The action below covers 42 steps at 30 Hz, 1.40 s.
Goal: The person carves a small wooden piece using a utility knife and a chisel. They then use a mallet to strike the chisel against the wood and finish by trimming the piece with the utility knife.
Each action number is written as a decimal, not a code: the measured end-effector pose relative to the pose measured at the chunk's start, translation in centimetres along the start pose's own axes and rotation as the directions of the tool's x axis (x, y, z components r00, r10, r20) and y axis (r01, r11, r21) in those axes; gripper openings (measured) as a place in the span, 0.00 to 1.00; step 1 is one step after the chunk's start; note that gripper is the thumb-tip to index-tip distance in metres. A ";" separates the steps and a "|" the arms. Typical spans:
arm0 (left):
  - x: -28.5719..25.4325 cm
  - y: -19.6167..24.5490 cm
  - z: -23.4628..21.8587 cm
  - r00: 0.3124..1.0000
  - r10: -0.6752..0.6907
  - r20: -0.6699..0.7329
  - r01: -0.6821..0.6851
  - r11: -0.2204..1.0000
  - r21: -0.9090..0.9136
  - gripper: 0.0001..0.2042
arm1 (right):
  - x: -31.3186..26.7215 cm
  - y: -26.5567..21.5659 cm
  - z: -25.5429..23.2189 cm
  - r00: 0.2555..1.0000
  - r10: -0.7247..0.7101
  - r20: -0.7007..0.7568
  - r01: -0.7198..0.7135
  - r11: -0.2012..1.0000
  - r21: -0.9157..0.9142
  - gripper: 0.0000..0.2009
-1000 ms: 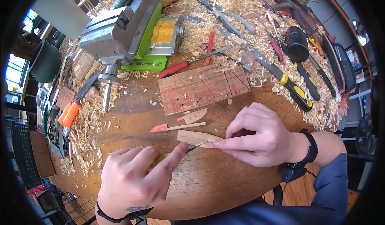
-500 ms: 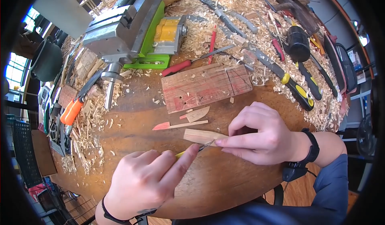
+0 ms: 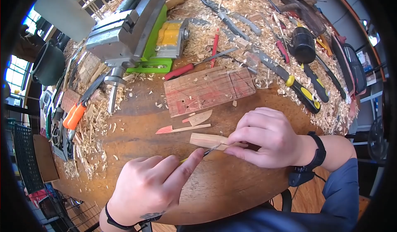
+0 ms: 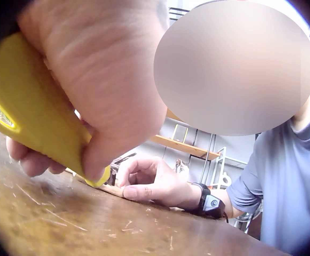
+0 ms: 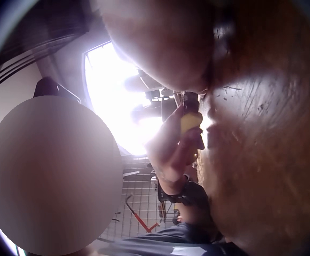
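My left hand (image 3: 151,186) grips a yellow-handled knife (image 4: 34,109); its index finger lies forward along the handle toward the blade. The thin blade tip meets the near edge of a small flat strip of pale wood (image 3: 204,140) with a red line drawn on it. My right hand (image 3: 266,139) pinches the strip's right end between thumb and fingers, covering part of it. Just beyond lie a thin wooden stick with a red-coloured tip (image 3: 182,129) and a small knife-shaped wooden piece (image 3: 200,118).
Farther back is a red-marked wooden block (image 3: 211,91), with a red-handled tool (image 3: 180,71) behind it. A metal vise (image 3: 120,33) stands at back left. Orange-handled pliers (image 3: 75,116) lie left; a yellow-black handled tool (image 3: 304,95) and black mallet (image 3: 304,45) lie right among wood shavings.
My left hand has moved right and slightly forward with the knife, bringing the blade farther along the wood strip. My right fingers have shifted a little on the strip's end.
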State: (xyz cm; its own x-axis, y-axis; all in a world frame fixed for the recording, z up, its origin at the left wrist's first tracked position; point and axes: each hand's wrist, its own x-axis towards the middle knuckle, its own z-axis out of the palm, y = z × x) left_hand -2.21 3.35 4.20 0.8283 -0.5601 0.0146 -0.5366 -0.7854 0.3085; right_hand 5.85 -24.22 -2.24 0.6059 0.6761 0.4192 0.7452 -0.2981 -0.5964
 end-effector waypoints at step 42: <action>-1.0 -0.6 -1.1 0.998 -0.069 -0.001 0.069 0.998 0.011 0.23 | 0.2 0.8 0.2 1.000 -0.017 -0.001 0.017 1.000 0.012 0.17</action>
State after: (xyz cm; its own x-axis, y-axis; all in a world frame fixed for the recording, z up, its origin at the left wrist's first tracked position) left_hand -2.55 4.70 5.01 0.8634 -0.5045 -0.0059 -0.4800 -0.8251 0.2981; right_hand 6.55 -24.17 -2.77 0.5931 0.6807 0.4299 0.7523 -0.2782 -0.5972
